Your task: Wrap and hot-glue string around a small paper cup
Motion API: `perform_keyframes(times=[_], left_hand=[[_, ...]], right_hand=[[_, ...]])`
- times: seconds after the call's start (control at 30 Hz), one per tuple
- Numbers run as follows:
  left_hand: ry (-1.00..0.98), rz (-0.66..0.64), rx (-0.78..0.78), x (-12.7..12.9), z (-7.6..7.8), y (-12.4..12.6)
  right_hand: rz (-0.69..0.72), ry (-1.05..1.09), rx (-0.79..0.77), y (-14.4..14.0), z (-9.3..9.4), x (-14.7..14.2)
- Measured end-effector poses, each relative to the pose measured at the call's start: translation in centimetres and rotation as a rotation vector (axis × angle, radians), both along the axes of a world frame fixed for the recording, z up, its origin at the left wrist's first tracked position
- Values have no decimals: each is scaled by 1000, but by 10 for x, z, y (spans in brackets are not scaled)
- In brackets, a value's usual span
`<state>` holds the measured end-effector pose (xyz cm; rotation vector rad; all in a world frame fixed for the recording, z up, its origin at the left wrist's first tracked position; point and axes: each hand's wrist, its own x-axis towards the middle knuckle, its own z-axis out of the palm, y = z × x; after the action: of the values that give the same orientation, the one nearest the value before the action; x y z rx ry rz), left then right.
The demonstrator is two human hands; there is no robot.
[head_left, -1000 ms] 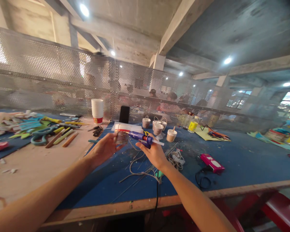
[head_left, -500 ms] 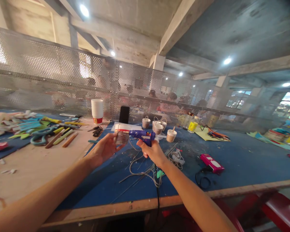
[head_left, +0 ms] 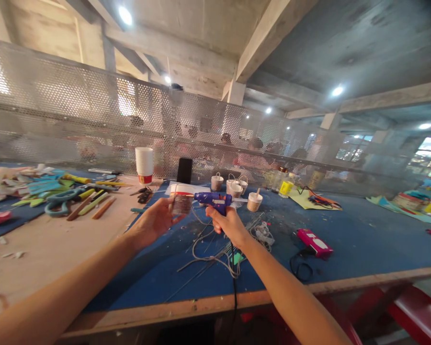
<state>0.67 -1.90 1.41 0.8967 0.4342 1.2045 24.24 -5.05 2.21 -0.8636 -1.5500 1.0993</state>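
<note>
My left hand (head_left: pixel 156 218) grips a paper cup (head_left: pixel 182 202) whose lower part is wrapped in brownish cord; a white and red band shows at its top. My right hand (head_left: pixel 225 220) is closed around the handle of a blue hot glue gun (head_left: pixel 212 199). The gun points left, its nozzle close to the cup's side; whether it touches I cannot tell. A black cable (head_left: pixel 234 282) hangs from the gun over the table edge. Grey cord (head_left: pixel 201 256) and thin wires lie beneath my hands.
Several small cord-wrapped cups (head_left: pixel 236 190) stand behind the gun. A stack of paper cups (head_left: pixel 144 163), a black phone (head_left: pixel 185 170), scissors (head_left: pixel 59 203) and a yellow-labelled bottle (head_left: pixel 286 187) are on the table. A pink device (head_left: pixel 315 243) lies to the right. A perforated metal screen (head_left: pixel 201 127) rises behind.
The glue gun has shifted slightly right, its nozzle now nearer the cup's edge. My left hand and the cup have hardly moved.
</note>
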Motion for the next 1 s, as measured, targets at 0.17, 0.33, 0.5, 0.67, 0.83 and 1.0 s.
perform_keyframes(times=[0.17,0.33,0.5,0.67,0.83,1.0], left_hand=[[1,-7,2,-1,-1,1],[17,-60,15,1,-3,1],[3,-24,12,-2,-5,4],[-4,-17,-10,-1,-3,2],[-3,-6,-9,0,-2,1],[-12,13,-26,-2,-2,3]], right_hand=[[11,37,-19,-3,4,-2],[1,-39,1,-4,2,-2],[-8,-78,38,1,-3,2],[-5,-57,38,3,-5,1],[-11,-85,32,3,-6,1],[-49,-48,58,4,-4,2]])
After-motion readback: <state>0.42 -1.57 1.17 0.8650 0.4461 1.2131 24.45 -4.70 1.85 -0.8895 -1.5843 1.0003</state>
